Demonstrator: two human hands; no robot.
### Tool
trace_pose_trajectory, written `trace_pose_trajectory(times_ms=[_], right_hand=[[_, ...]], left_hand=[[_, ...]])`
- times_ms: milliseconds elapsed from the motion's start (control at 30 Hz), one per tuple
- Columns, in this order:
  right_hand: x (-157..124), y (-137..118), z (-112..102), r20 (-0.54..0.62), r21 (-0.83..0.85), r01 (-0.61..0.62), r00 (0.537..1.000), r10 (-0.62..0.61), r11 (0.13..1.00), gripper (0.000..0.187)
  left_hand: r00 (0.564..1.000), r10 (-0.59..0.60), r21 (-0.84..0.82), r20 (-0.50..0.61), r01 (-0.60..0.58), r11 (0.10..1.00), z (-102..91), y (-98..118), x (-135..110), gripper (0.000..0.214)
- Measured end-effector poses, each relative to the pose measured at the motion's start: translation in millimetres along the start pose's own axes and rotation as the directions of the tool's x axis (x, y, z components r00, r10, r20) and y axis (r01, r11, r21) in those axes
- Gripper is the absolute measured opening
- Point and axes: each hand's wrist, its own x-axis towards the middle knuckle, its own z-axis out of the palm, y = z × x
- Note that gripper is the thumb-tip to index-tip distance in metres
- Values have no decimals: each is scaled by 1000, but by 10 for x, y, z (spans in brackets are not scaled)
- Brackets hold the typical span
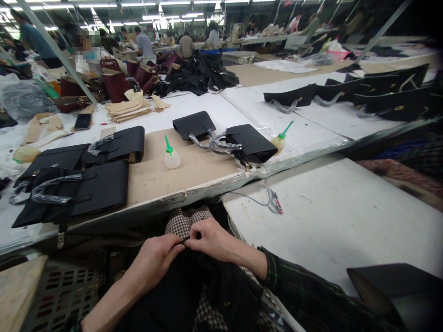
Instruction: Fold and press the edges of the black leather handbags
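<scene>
Over the lap lies a piece of black material (169,290), soft and draped, with a small gold-coloured spot on its right part. My left hand (157,253) pinches its upper edge between thumb and fingers. Close beside it, my right hand (211,237) grips the same edge, fingertips nearly meeting the left ones. What kind of article this is I cannot make out. On the table ahead lie black handbags (104,189) with plastic-wrapped handles. A squeeze bottle (172,159) with a green nozzle stands among them, and a second squeeze bottle (278,142) holds yellowish contents.
A white side table (321,221) stands at right, bearing a small pink-and-grey tool (278,203) and a black panel (394,281). Below left is a plastic crate (65,286). Farther back are a phone (83,121), tan pieces (128,108), a black heap (200,74) and several people.
</scene>
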Motion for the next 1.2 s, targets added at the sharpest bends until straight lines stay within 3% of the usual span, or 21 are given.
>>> trace_pose_trajectory(times_ms=[233,400,767,1033,1200], right_hand=[[-39,160,-87,127,96,214,966,-226,972,18],[-26,150,-91,182,169,251,943,-280,953,18],[-39,98,-73,100,89,180,977,-189,980,15],[-35,98,-49,64,111,127,989,-135,986,12],[-16,102,-33,31,100,68,997,-72,993,8]], left_hand=[[993,-49,-203,111,71,977,-47,2,-69,30],[987,-48,-246,154,86,965,-62,-55,-78,34],[992,17,-196,123,8,981,-11,-59,-139,34],[990,-61,-336,128,102,936,46,-84,-83,31],[995,-33,-317,99,63,946,64,-88,-48,31]])
